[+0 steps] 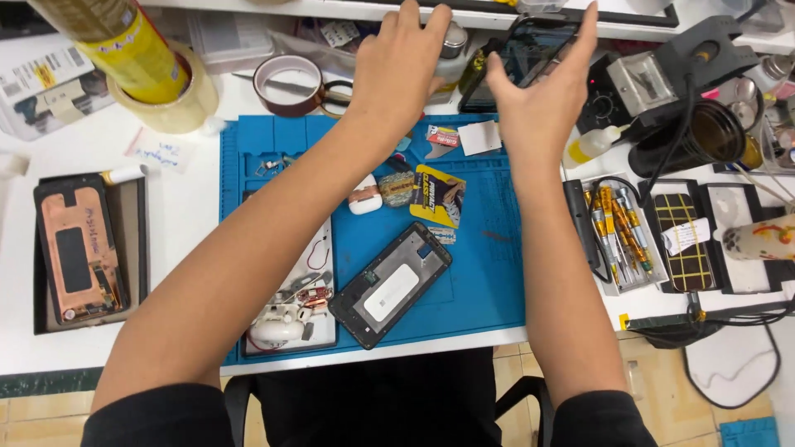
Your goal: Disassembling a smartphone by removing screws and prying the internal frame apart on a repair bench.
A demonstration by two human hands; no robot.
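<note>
White workbench [74, 331] fills the view. Blue repair mat [489, 273] lies at centre, both forearms stretched across it toward 12 o'clock.

Right hand [542, 99], at 1 o'clock off the mat's centre: fingers spread wide, thumb and fingertips touching the edges of a dark phone [530, 54] propped past the mat's far edge. A loose contact at the rim; cannot tell whether it really grips.

Left hand [397, 66], at 12 o'clock: palm down, fingers extended together, resting over small items at the far edge of the mat, just beside the phone. What lies under it is hidden; nothing visibly held.

Soldering station [662, 79], black, at 2 o'clock. Copper-backed phone panel [79, 248] in a dark tray at 9 o'clock, well apart from the hands. Stripped phone frame [391, 283] lies tilted on the mat at 6 o'clock, between the forearms. Screwdriver set [621, 236] with yellow handles at 3 o'clock. Clear tape roll [178, 108] at 10 o'clock; brown tape roll [288, 83] near the left wrist. Yellow-black packet [437, 194] at mat centre, white earbud case [364, 199] just beside it.
</note>
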